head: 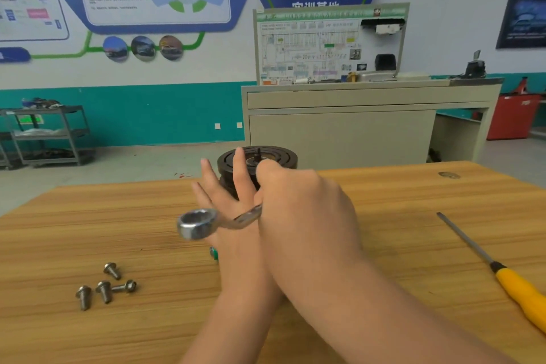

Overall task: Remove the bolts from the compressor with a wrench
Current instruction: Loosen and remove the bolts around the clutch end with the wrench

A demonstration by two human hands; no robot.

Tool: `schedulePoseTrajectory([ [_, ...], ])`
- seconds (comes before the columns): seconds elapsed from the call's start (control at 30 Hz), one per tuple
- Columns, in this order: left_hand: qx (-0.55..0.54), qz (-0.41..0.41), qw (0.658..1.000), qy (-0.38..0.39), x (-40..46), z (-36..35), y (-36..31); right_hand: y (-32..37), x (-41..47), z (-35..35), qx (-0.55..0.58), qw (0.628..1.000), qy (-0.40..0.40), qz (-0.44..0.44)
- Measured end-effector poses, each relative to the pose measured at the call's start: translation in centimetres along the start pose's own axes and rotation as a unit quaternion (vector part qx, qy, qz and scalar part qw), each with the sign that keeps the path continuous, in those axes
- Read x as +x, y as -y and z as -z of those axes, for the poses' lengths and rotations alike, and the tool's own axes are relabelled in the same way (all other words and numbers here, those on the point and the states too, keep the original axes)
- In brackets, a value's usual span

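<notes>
Compressor (260, 161) stands upright at the far edge of the wooden table (384, 201), pulley face up with a short threaded stub at its centre; only the top disc and a little of the dark body show, the rest is hidden behind both hands. Judged heavy and rigid: a cast metal body that should stay put under moderate torque but may turn or tip if a bolt is tight, so it wants bracing on the body, not on the grooved pulley, which may spin.

Wrench (206, 223): bright steel, offset ring end, stiff and smooth, probably slippery in a bare palm. Best held well down the shank for leverage.

Right hand (301, 210), in front of the compressor: fingers curled tight round the wrench shank, which vanishes into the fist. The ring end sticks out to the left of the compressor and nearer the camera, in the air, on no bolt head.

Left hand (227, 201): fingers (239, 168) straight and spread, pointing up, lying against the near side of the compressor. Cannot tell whether the palm presses the body or only rests there. It holds nothing.

Four bolts (106, 287) lie loose on the table, well to the left of the compressor and nearer the camera, close together. Any remaining bolts are not visible, so progress is uncertain. A small green-tipped part (214, 253) shows beneath the left wrist; identity unclear.

Yellow-handled screwdriver (502, 272) lies well to the right of the compressor.
</notes>
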State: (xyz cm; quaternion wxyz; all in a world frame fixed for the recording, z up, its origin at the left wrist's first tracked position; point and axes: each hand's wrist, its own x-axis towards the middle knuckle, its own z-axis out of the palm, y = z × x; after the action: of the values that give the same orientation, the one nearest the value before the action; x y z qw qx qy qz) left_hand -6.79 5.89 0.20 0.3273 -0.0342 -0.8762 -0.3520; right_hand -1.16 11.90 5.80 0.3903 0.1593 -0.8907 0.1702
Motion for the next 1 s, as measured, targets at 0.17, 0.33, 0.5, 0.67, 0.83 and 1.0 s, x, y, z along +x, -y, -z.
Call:
schedulePoseTrajectory([
  [0.17,-0.020,0.068,0.997,-0.007,-0.7,-0.2,-0.7,-2.2,-1.4,-0.2,0.036,0.999,-0.032,0.018],
  [0.33,-0.031,0.030,0.999,-0.025,-1.5,-0.3,-0.3,-7.6,-2.5,0.1,0.251,0.966,-0.054,-0.029],
  [0.5,0.076,0.036,0.996,-0.001,-1.8,0.4,0.5,-8.9,-1.7,-0.4,0.276,0.957,-0.067,0.062],
  [0.67,0.061,0.133,0.989,0.033,-2.9,-0.7,-1.5,-8.2,-0.7,-1.0,0.279,0.944,-0.059,0.163],
  [0.83,0.002,0.140,0.990,0.021,-2.6,-1.3,-1.5,-8.8,-1.5,-2.5,0.284,0.934,-0.160,0.145],
  [1.0,-0.065,0.032,0.993,0.090,-0.8,0.1,2.3,-10.8,-2.8,-3.0,0.542,0.827,-0.133,-0.064],
])
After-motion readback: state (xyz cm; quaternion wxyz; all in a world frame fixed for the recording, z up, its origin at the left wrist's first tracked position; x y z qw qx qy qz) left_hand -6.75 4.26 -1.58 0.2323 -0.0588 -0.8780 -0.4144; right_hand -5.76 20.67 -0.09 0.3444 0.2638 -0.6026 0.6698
